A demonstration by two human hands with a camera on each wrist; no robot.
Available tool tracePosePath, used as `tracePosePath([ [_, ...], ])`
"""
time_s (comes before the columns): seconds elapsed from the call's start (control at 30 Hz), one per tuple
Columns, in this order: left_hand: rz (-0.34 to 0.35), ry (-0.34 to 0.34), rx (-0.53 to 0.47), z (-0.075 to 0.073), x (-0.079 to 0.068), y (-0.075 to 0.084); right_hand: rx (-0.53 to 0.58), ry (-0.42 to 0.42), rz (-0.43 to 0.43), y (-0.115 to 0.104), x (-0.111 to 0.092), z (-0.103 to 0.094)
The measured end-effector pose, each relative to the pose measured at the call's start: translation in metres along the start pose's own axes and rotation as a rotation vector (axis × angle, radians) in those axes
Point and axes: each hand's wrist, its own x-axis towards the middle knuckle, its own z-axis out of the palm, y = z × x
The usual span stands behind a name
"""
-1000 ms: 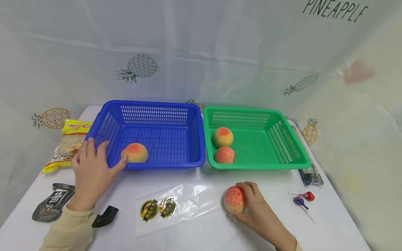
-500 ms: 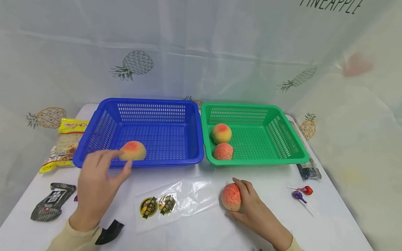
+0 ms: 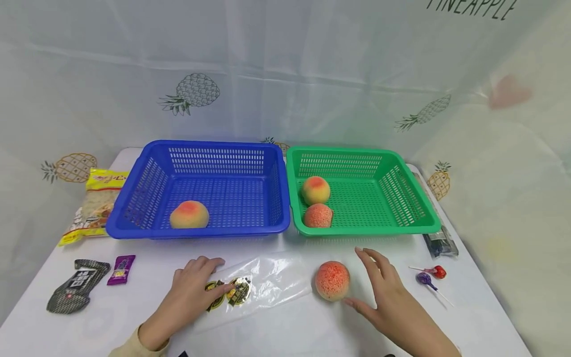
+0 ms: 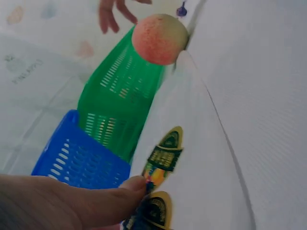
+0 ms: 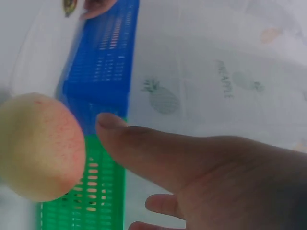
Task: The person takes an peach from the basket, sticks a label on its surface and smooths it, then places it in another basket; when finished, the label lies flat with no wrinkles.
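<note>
In the head view my left hand is at the left end of a clear plastic bag with round fruit labels. Its thumb overlaps the labels and stands apart from the fingers. A speckled pink peach sits on the table just past the bag's right end. Beside it is my right hand, thumb and fingers spread, with a gap to the peach in the right wrist view. One peach lies in the blue basket. Two more, a yellow peach and a pink peach, lie in the green basket.
On the left are a yellow food bag, a dark patterned packet and a purple-wrapped candy. To the right lie a red lollipop, a purple lollipop and a dark package. A pineapple-print curtain hangs behind.
My left hand has left the blue basket's front left corner and come down right onto the bag. My right hand has let go of the speckled peach. The purple candy has come into sight.
</note>
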Motion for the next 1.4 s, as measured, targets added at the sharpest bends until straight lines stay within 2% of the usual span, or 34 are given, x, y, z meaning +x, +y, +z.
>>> tracePosePath([
  [0.1, -0.003, -0.067, -0.072, 0.002, 0.0, -0.003, 0.012, -0.008, 0.003, -0.009, -0.003, -0.004],
  [0.17, -0.011, -0.143, -0.154, 0.0, 0.001, -0.007, 0.03, -0.017, -0.004, -0.015, -0.004, -0.005],
  [0.23, -0.018, -0.231, -0.281, -0.003, 0.001, -0.013, 0.044, -0.02, -0.022, -0.021, -0.004, -0.005],
  [0.33, -0.064, -0.395, -0.531, -0.014, -0.001, -0.016, 0.072, 0.035, -0.098, -0.028, -0.003, -0.005],
  [0.43, -0.107, -0.515, -0.754, -0.028, -0.005, -0.009, 0.089, 0.092, -0.168, -0.037, -0.001, -0.004],
  [0.5, -0.121, -0.558, -0.876, -0.037, -0.008, 0.003, 0.113, 0.12, -0.212, -0.044, 0.0, -0.004],
  [0.6, -0.149, -0.562, -0.982, -0.046, -0.009, 0.025, 0.174, 0.196, -0.342, -0.056, 0.003, -0.002],
  [0.67, -0.187, -0.527, -1.042, -0.048, -0.008, 0.039, 0.208, 0.273, -0.465, -0.065, 0.005, 0.0],
  [0.73, -0.228, -0.476, -1.077, -0.045, -0.007, 0.052, 0.209, 0.327, -0.542, -0.075, 0.006, 0.004],
  [0.83, -0.291, -0.409, -1.136, -0.037, -0.007, 0.067, 0.167, 0.357, -0.537, -0.088, 0.007, 0.009],
  [0.9, -0.314, -0.407, -1.196, -0.032, -0.008, 0.074, 0.144, 0.372, -0.508, -0.095, 0.007, 0.011],
  [0.97, -0.315, -0.436, -1.281, -0.027, -0.009, 0.078, 0.139, 0.417, -0.513, -0.099, 0.008, 0.013],
  [1.03, -0.295, -0.493, -1.383, -0.023, -0.01, 0.081, 0.146, 0.463, -0.533, -0.1, 0.01, 0.015],
  [1.17, -0.24, -0.589, -1.542, -0.019, -0.01, 0.082, 0.145, 0.499, -0.549, -0.097, 0.012, 0.017],
  [1.3, -0.226, -0.603, -1.552, -0.02, -0.01, 0.084, 0.152, 0.47, -0.535, -0.091, 0.012, 0.018],
  [1.4, -0.24, -0.586, -1.527, -0.021, -0.01, 0.086, 0.144, 0.491, -0.557, -0.09, 0.013, 0.019],
])
